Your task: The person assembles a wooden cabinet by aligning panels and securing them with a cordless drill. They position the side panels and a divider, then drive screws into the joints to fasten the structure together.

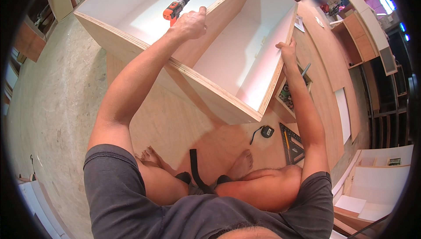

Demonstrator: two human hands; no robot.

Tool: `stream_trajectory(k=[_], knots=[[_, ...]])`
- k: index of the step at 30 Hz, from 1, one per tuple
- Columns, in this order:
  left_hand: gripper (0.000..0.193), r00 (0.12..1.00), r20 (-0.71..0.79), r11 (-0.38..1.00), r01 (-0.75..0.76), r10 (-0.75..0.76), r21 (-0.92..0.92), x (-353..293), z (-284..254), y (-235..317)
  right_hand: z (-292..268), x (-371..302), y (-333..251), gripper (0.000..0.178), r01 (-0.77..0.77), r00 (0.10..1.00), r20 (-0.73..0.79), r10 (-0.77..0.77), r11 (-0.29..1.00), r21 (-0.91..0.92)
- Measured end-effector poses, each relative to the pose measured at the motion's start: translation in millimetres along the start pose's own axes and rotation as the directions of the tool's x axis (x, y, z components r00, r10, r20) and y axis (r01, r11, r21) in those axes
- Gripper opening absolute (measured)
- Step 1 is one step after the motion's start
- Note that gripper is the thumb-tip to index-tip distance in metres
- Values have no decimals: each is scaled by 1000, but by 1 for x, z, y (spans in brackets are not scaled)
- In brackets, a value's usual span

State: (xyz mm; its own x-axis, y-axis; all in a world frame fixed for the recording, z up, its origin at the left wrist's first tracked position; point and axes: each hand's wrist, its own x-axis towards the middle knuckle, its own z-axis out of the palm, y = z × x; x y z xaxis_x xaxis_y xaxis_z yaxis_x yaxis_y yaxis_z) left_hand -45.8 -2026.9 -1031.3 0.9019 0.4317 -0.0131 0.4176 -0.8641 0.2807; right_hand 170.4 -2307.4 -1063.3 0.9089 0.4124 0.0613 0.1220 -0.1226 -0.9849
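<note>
Plywood sheet [175, 125] underneath, open cabinet [232, 59] ahead, hands [190, 25] at divider [219, 24] and right side [272, 72].

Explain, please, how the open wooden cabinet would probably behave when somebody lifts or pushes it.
The cabinet is probably stiff, since thick layered panels and a divider brace it. Its large size and several wide panels suggest considerable weight. With such flat sides, it should be more likely to slide or tip than roll.
</note>
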Motion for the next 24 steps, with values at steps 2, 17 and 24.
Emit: stream_trajectory(k=[2,17,24], knots=[[50,1000,2,1000,3,-3,-2,-1,0,-1,3,-2,-1,88,-20,1000,-6,20,1000,6],[50,987,-135,996,-91,89,-4,15,15,-19,6,6,1,93,-15,1000,23,15,1000,3],[59,981,-163,995,-102,101,3,19,37,-22,-15,27,47,86,124,992,-5,-124,990,-69]])
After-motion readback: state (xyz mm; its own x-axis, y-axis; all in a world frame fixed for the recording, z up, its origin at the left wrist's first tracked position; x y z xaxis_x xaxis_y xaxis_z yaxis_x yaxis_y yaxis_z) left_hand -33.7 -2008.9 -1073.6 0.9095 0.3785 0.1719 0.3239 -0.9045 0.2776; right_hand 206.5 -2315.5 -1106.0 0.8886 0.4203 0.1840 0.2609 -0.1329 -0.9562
